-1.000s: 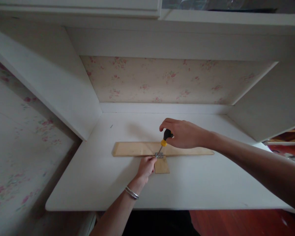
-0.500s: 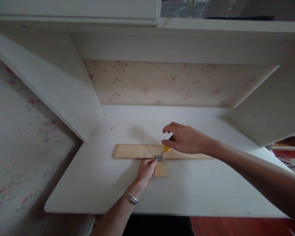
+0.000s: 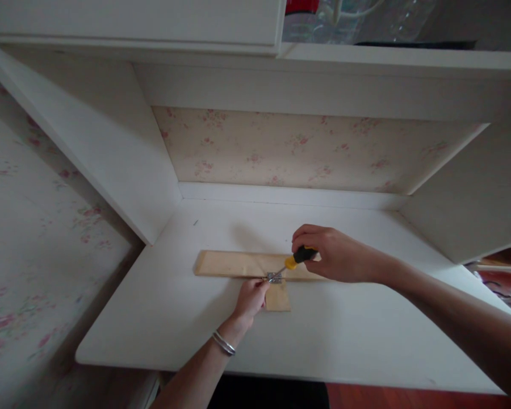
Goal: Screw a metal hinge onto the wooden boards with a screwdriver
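Observation:
A long wooden board lies flat across the white desk. A small wooden block meets its near edge, and a metal hinge spans the joint. In my right hand is a yellow and black screwdriver, tilted, its shaft pointing down-left to the hinge. My left hand lies beside the block, thumb and finger pinched together at the hinge's left side, close to the screwdriver tip. What those fingers pinch is too small to make out.
The white desk has side panels left and right and a shelf overhead. A small dark screw-like piece lies at the back left. Plastic items fill part of the shelf.
My right hand has closed round the screwdriver handle, its fingers looser before. The screwdriver leans further to the right. My left hand stays at the hinge; the view has shifted slightly.

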### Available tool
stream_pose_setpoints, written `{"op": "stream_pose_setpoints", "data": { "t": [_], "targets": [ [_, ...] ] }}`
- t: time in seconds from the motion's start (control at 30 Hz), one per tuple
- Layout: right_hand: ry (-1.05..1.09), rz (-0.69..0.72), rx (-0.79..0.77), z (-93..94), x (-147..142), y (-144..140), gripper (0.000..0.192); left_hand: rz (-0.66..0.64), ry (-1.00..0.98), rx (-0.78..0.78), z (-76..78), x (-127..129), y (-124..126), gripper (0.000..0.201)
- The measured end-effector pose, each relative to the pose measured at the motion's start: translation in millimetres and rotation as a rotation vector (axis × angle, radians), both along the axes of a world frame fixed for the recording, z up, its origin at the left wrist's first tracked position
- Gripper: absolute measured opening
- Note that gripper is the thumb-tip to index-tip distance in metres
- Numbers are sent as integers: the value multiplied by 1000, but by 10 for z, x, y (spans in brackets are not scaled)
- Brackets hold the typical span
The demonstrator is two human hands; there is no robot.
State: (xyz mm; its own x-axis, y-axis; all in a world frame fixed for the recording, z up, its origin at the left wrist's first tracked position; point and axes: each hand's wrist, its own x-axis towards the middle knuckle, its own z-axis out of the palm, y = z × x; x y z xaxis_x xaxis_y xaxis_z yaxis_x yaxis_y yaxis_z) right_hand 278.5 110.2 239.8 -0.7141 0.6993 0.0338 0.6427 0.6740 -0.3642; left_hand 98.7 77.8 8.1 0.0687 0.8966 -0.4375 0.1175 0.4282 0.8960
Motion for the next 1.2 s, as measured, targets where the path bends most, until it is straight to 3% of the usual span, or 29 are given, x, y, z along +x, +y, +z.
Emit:
{"op": "stream_pose_setpoints", "data": {
  "t": [0.17, 0.27, 0.47, 0.6, 0.8, 0.97, 1.2],
  "targets": [
    [44, 26, -40, -22, 66, -12, 35, -4, 7, -11, 11, -1, 0, 27],
    [47, 24, -45, -54, 75, -13, 22, -10, 5, 11, -3, 2, 3, 28],
    [-4, -211, 35, -82, -7, -33, 34, -9, 13, 33, -8, 5, -6, 30],
    [-55, -246, 5, -58, -34, -41, 29, -14, 12, 20, 19, -9, -9, 29],
    [-174, -274, 4, -56, -7, -55, 38, -25, -1, -7, 31, -14, 3, 26],
    [-146, -250, -61, 5, -38, -104, 23, -2, 16, 25, 17, 0, -13, 27],
    [-305, -424, 98, -43, -77, -155, 40, 27, -1, 31, 30, 6, -16, 28]
  ]
}}
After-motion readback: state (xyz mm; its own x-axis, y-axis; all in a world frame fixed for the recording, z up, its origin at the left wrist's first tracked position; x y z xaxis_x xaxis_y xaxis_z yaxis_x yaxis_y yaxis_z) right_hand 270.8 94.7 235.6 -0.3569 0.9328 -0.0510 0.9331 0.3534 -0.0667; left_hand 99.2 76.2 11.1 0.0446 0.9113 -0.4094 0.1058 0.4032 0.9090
